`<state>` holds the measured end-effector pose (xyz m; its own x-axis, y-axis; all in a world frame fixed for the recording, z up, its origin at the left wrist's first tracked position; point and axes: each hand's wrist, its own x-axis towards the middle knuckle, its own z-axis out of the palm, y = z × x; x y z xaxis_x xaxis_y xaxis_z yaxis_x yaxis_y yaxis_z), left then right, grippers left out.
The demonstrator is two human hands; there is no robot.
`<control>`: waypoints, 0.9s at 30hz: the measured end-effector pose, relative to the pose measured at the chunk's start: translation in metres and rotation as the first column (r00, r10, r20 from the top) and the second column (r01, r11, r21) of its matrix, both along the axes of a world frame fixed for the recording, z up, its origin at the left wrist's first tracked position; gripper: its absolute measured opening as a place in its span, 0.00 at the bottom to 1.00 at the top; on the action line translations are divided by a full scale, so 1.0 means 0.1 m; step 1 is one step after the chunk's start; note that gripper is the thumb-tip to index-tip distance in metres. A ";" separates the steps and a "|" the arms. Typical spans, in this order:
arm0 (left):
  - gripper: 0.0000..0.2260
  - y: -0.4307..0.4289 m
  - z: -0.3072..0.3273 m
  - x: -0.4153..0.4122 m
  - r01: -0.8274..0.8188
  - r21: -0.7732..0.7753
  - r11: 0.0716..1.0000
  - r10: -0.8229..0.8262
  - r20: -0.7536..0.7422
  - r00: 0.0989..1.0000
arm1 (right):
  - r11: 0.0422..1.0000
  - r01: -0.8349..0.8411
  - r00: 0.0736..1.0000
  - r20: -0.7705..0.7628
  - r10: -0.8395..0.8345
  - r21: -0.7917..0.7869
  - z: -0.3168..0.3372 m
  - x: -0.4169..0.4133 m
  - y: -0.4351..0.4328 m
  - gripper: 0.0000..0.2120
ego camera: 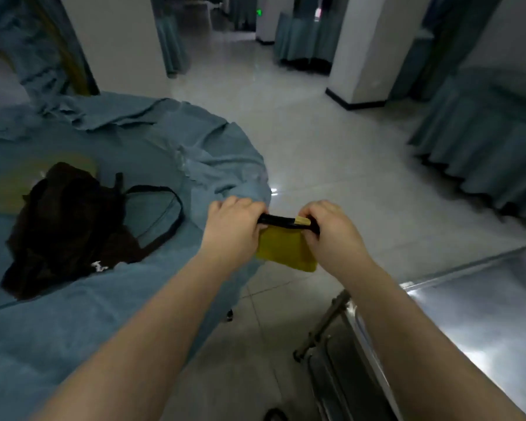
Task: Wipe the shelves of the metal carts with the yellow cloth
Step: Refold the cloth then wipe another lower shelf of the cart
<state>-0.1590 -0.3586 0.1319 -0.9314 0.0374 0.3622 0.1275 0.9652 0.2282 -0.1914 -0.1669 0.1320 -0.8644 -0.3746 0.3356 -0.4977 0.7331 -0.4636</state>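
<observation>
The yellow cloth [286,249] hangs folded in the air in front of me, with a black strip along its top edge. My left hand [233,224] grips the strip's left end and my right hand [331,227] grips its right end, both with fingers curled round it. The metal cart [483,314] stands at the lower right; its shiny top shelf shows, and my right forearm crosses over its left rim. The lower shelves are mostly hidden.
A round table with a blue-grey cover [119,141] fills the left side, carrying a dark brown bag [64,226] with a black strap. Another draped table [483,147] stands at the right. White pillars [374,50] rise beyond the tiled floor [331,153].
</observation>
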 end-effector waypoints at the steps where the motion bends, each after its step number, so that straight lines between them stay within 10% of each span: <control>1: 0.06 0.13 0.01 -0.23 0.057 0.013 0.998 -0.056 -0.012 0.998 | 0.998 0.055 0.998 -0.013 -0.055 0.001 0.02 -0.14 0.14 0.10; 16: 0.10 2.80 0.55 -3.00 0.656 -0.017 0.755 -0.653 -0.119 0.748 | 0.719 0.692 0.707 -0.140 -0.694 -0.066 0.40 -1.72 2.48 0.10; 27: 0.08 5.29 0.04 -3.66 0.986 0.038 0.162 -0.986 0.033 0.161 | 0.042 0.999 0.041 -0.022 -0.999 -0.026 -0.15 -1.61 3.86 0.12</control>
